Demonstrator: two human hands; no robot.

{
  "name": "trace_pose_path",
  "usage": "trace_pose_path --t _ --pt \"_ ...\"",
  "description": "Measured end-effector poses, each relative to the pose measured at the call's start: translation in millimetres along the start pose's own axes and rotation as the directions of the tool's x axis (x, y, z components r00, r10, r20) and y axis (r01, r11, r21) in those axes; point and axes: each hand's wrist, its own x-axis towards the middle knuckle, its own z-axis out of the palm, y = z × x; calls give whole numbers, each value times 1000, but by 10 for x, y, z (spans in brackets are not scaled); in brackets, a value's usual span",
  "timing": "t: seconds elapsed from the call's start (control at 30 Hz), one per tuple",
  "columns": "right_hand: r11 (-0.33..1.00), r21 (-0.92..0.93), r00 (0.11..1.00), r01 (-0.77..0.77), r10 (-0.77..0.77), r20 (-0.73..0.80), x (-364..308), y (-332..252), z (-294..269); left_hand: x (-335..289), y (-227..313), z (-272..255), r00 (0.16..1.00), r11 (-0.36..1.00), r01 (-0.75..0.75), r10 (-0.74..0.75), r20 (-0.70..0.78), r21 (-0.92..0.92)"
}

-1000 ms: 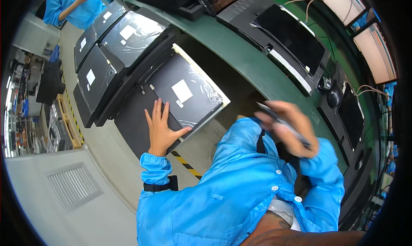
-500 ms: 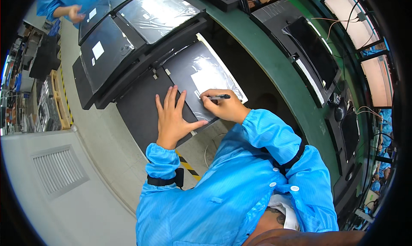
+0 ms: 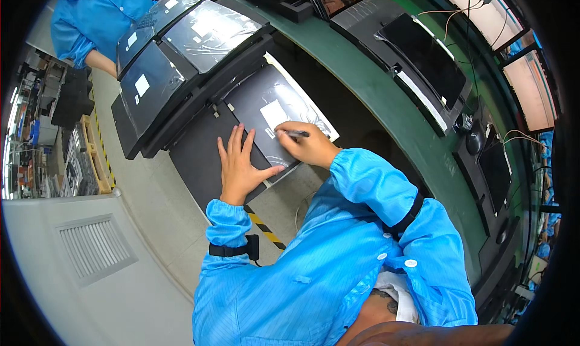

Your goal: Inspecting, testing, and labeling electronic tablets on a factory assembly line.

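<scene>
My right hand [image 3: 308, 145] grips a dark pen [image 3: 298, 133] with its tip down by a small white label [image 3: 270, 132]. The label sits on a dark flat panel [image 3: 249, 99] under clear glossy film, below a larger white rectangular label [image 3: 273, 115]. My left hand [image 3: 240, 168] lies with spread fingers on a matte black foam sheet [image 3: 196, 156], its thumb reaching over the panel's near edge. Whether the pen tip touches the label is hidden by my fingers.
Film-covered panels [image 3: 208, 35] lie in black trays at the upper left, where another person in a blue smock [image 3: 106, 20] stands. A green workbench [image 3: 386, 113] with a black screen [image 3: 423, 59] runs along the right. A grey vented cabinet [image 3: 96, 249] stands at the lower left.
The view has shifted slightly. My right hand keeps the pen close to the small label, and my left hand stays spread. The other person has leaned in, with arms at the trays.
</scene>
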Motion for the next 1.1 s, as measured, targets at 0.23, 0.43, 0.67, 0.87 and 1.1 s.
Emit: trace_pose_path --t 0.23,0.43,0.67,0.87,1.1 --pt "978 -129 959 161 -186 -214 -961 -356 -1034 25 104 -53 1000 999 -3 3 1 -43" --pt "552 -704 848 -448 12 -530 -2737 -779 -2128 111 1265 -69 994 715 58 -105 -25 -696" --pt "427 -525 523 -736 -135 -842 -3744 -607 -2336 440 3411 272 397 267 -801 907 -142 -536" --pt "-123 25 8 -992 -261 -965 -5850 -1246 -2668 695 4243 619 317 299 -906 948 -12 -298" --pt "-189 317 -309 -930 -69 -949 -7712 -1212 -2013 703 4188 650 389 317 -861 914 -115 -397"
